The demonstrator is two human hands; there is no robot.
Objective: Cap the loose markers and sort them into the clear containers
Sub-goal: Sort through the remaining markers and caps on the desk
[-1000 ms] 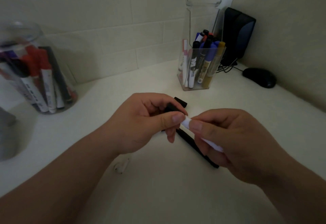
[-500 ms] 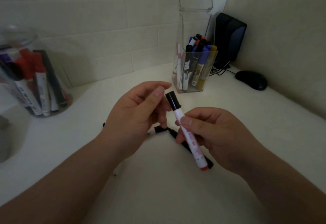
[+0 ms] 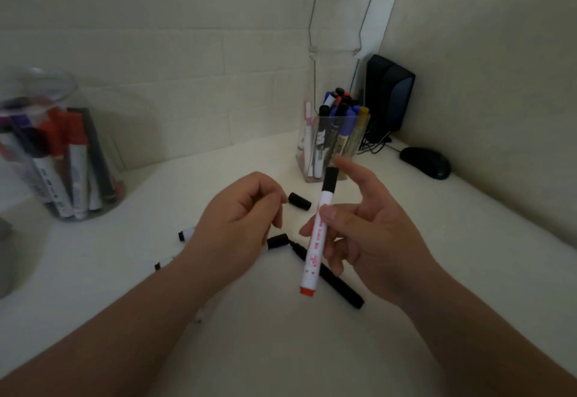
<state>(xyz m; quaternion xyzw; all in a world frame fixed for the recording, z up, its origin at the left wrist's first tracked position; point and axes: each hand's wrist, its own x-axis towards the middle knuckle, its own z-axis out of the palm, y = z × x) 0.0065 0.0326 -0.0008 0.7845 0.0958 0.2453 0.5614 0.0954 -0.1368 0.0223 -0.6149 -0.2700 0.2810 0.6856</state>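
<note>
1. Right hand (image 3: 368, 234) pinches a white marker (image 3: 317, 240) at mid-barrel between the thumb and the curled fingers. The index finger stands out straight beside the cap.
2. Held above the table (image 3: 281, 349) and nearly upright, the white marker has its black cap on top, a red plug at the bottom and red print along the barrel.
3. Left hand (image 3: 231, 234) hovers just beside it, fingers loosely curled, holding nothing.
4. Beneath the hands lie a loose black cap (image 3: 299, 201) and a black marker (image 3: 340, 284). Two white marker ends (image 3: 186, 234) show past the left wrist.
5. A round clear jar (image 3: 103, 159) at far left holds red and black capped markers. A rectangular clear container (image 3: 312, 178) beyond the hands holds blue, black and gold ones.
6. In the corner sit a black speaker (image 3: 390, 99) and a computer mouse (image 3: 426, 162).
</note>
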